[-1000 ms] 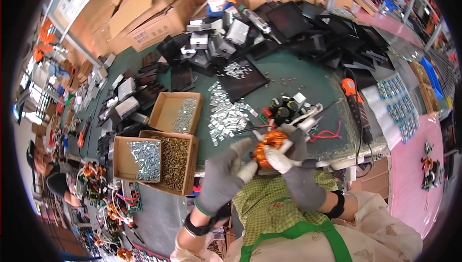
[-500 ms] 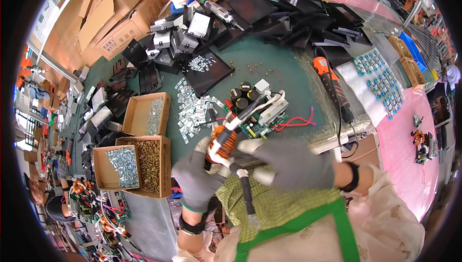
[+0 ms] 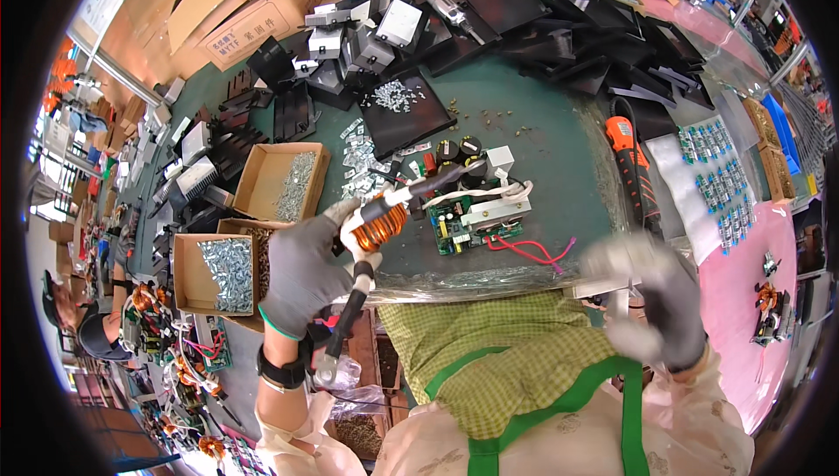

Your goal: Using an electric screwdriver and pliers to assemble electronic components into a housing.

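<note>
Left hand [image 3: 306,271] grasps copper coil [image 3: 377,224] above table's near edge [image 3: 489,277], beside green circuit board [image 3: 476,218]; right hand [image 3: 655,301] blurred off near-right corner, grip indeterminate, possibly empty.

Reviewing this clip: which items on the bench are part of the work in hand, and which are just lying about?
In hand:
- copper coil with black leads, held by the left hand
- green circuit board just beyond it
- right hand, blurred, grip unclear

Lying about:
- orange power screwdriver
- cardboard boxes of screws
- black metal housings
- black tray of small parts
</note>
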### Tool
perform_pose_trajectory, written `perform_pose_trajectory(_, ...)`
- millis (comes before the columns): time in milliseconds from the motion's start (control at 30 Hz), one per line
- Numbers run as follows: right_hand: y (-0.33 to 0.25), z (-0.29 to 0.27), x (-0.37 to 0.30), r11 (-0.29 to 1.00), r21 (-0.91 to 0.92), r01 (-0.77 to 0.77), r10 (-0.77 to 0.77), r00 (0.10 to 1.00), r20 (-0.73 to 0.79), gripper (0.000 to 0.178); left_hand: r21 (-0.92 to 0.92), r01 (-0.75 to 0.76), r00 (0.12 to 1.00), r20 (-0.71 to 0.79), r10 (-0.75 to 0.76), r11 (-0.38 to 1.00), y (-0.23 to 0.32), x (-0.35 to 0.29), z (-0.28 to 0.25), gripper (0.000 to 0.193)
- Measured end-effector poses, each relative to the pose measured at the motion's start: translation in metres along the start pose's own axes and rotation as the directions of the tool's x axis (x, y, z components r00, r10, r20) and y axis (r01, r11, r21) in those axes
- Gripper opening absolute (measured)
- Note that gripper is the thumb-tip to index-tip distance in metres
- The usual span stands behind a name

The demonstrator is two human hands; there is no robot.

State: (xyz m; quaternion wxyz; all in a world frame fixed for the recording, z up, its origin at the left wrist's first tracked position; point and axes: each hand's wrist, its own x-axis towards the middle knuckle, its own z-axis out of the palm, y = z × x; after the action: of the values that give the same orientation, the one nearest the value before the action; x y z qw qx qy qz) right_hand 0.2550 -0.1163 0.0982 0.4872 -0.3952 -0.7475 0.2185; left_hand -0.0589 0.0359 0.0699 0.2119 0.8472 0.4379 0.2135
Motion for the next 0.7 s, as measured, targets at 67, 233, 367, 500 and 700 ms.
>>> perform_pose_trajectory(67, -0.018, -0.006, -0.012, 0.933, 0.34, -0.121, 0.047, 0.975, 0.218, 0.044, 0.157, 0.06, 0.996, -0.076, -0.048, 0.986, -0.009, -0.024, 0.014, 0.056)
perform_pose_trajectory(233, 0.002, -0.024, -0.008, 0.884, -0.03, -0.467, 0.467, 0.884, 0.023, 0.025, 0.313, 0.135, 0.971, -0.232, -0.062, 0.94, -0.028, -0.07, 0.048, 0.053)
perform_pose_trajectory(367, 0.083, -0.001, 0.026, 0.868, -0.373, -0.328, 0.375, 0.925, 0.061, 0.034, 0.16, 0.328, 0.923, -0.266, -0.279, 0.931, -0.024, -0.081, 0.062, 0.063)
perform_pose_trajectory(500, 0.127, 0.037, 0.042, 0.883, -0.404, -0.238, 0.367, 0.887, 0.281, 0.038, 0.429, 0.001, 0.949, -0.285, 0.135, 0.903, -0.013, -0.063, 0.055, 0.058)
perform_pose_trajectory(700, 0.135, 0.043, 0.042, 0.91, -0.312, -0.273, 0.37, 0.874, 0.316, 0.034, 0.57, -0.453, 0.847, 0.036, 0.53, 0.686, -0.003, -0.023, 0.007, 0.05)
